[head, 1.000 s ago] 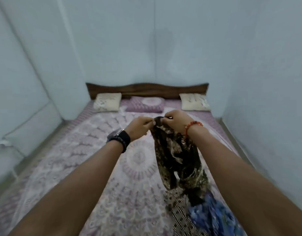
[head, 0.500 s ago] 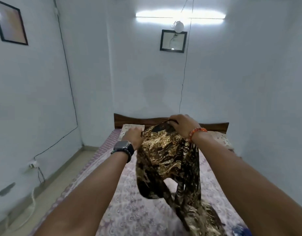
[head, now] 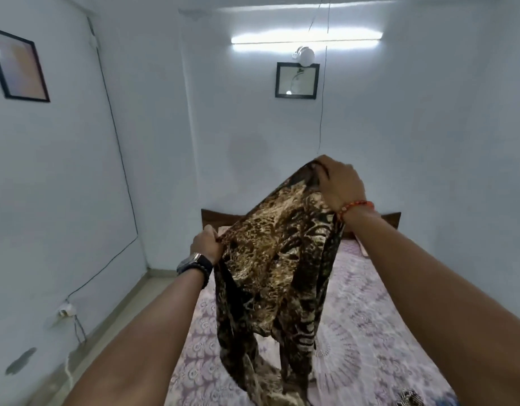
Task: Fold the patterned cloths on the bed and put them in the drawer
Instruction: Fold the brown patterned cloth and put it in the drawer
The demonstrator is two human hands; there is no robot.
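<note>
A brown, black and gold patterned cloth [head: 278,253] hangs in the air over the bed [head: 370,312]. My left hand [head: 206,244], with a dark watch on its wrist, grips the cloth's upper edge on the left. Higher up and to the right, my right hand [head: 339,186], with an orange bead bracelet, grips the same edge. The cloth slopes down from right to left, and its lower end trails on the purple patterned bedsheet. Bits of another patterned cloth [head: 408,398] show at the bottom right. No drawer is in view.
The bed's wooden headboard [head: 212,216] stands against the far wall, partly hidden by the cloth. Two framed pictures [head: 297,80] hang on the walls under a tube light [head: 305,39]. A strip of floor [head: 112,320] runs along the bed's left side, with a wall socket and cable.
Both hands have lifted the cloth and spread apart, the right hand rising well above the left. The cloth has opened out wider. The view has tilted up toward the wall.
</note>
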